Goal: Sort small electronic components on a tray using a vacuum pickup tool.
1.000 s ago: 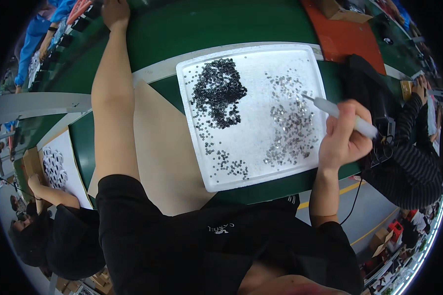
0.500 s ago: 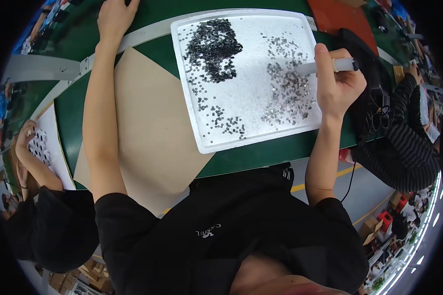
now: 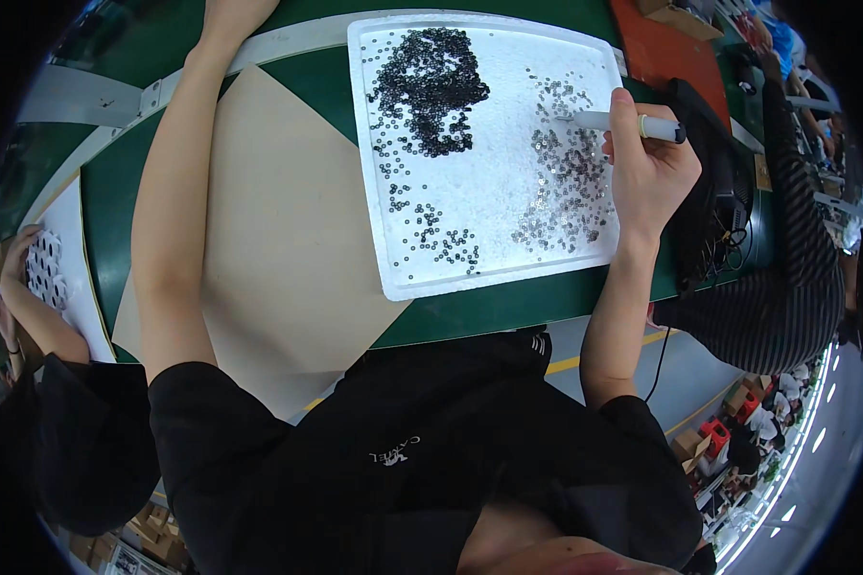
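My right hand (image 3: pixel 650 182) is closed around a pale pen-shaped tool (image 3: pixel 599 121) with a dark rear end. Its thin tip points left, over small ring-like pieces in a white tray (image 3: pixel 384 285); whether it touches one is too small to tell. Grey, see-through rings (image 3: pixel 571 163) lie scattered on the tray's right side. A dense cluster of black rings (image 3: pixel 431 81) fills the upper left, thinning to loose ones below. My left hand (image 3: pixel 240 17) rests at the top edge of the view, left of the tray, its fingers cut off by the frame.
Brown cardboard (image 3: pixel 283 211) lies under my left arm on the green table (image 3: pixel 470 316). A black bag-like thing with cables (image 3: pixel 714 192) sits to the right. Co-workers flank me: one in stripes (image 3: pixel 753 331), another handling a white sheet with dark holes (image 3: pixel 46 268).
The pen-shaped tool's tip has moved slightly up and left over the grey rings. The view has shifted a little, and my left hand's fingers have gone out of frame.
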The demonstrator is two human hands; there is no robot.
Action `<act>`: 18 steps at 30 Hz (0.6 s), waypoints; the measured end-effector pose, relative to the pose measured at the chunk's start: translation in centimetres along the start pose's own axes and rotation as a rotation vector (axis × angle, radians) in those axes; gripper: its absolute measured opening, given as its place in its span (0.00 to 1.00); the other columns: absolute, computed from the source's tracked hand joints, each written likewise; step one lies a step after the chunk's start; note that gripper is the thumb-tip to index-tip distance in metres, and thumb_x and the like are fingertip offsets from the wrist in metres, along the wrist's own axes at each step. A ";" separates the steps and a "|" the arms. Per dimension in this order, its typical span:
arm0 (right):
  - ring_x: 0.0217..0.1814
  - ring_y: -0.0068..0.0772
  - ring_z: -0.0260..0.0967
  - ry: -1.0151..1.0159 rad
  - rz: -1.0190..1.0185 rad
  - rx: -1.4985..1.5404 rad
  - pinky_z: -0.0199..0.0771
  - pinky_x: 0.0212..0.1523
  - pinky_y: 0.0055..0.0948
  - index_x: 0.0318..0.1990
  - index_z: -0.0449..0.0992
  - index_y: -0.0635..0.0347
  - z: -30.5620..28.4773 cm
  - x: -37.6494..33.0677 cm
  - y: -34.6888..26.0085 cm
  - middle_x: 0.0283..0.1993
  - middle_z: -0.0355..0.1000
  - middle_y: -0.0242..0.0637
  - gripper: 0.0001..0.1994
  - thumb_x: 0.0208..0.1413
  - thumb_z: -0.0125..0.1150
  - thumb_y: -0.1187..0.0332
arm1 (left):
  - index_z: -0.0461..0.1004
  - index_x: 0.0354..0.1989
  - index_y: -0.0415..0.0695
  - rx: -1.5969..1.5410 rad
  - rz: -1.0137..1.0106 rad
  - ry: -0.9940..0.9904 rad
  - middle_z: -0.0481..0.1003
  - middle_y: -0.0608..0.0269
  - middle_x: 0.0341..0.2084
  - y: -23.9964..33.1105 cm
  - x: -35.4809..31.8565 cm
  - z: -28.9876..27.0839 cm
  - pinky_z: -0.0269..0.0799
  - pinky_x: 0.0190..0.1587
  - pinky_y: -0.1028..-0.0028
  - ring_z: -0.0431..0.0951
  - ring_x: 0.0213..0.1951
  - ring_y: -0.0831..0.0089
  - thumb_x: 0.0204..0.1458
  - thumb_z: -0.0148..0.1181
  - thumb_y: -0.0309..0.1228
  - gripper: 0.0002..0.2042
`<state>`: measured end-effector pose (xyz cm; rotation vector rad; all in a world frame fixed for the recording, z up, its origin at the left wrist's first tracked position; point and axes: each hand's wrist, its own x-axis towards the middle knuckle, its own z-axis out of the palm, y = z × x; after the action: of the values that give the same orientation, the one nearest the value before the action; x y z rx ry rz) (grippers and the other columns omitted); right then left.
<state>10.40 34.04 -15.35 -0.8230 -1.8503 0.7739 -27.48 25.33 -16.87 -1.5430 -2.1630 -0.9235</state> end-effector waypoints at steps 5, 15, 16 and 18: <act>0.21 0.11 0.64 0.007 -0.005 -0.043 0.60 0.22 0.12 0.27 0.78 0.66 0.2 0.1 0.2 0.20 0.70 0.27 0.10 0.55 0.68 0.69 | 0.70 0.46 0.42 -0.042 0.012 -0.024 0.69 0.55 0.48 0.1 0.0 -0.1 0.67 0.51 0.63 0.70 0.48 0.53 0.52 0.61 0.32 0.15; 0.23 0.09 0.60 -0.009 0.046 -0.058 0.56 0.25 0.11 0.27 0.78 0.67 0.2 0.1 0.1 0.19 0.69 0.24 0.10 0.54 0.69 0.69 | 0.70 0.49 0.40 -0.073 0.058 -0.041 0.68 0.53 0.51 -0.6 0.0 0.5 0.66 0.53 0.64 0.70 0.50 0.52 0.52 0.62 0.32 0.17; 0.23 0.09 0.60 -0.010 0.046 -0.057 0.56 0.25 0.11 0.27 0.78 0.67 0.3 0.1 0.1 0.19 0.69 0.24 0.10 0.54 0.69 0.69 | 0.70 0.49 0.40 -0.080 0.073 -0.040 0.68 0.52 0.51 -0.8 0.0 0.7 0.66 0.53 0.64 0.70 0.51 0.52 0.52 0.62 0.32 0.17; 0.23 0.09 0.60 -0.022 0.042 -0.045 0.56 0.24 0.12 0.28 0.78 0.67 0.3 0.1 0.1 0.19 0.68 0.24 0.11 0.55 0.69 0.68 | 0.70 0.50 0.39 -0.093 0.104 -0.037 0.67 0.51 0.53 -1.0 -0.1 0.8 0.65 0.54 0.65 0.70 0.52 0.52 0.53 0.62 0.33 0.18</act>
<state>10.10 34.12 -15.47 -0.8873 -1.8810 0.7730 -28.35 25.58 -17.80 -1.7116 -2.0693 -0.9818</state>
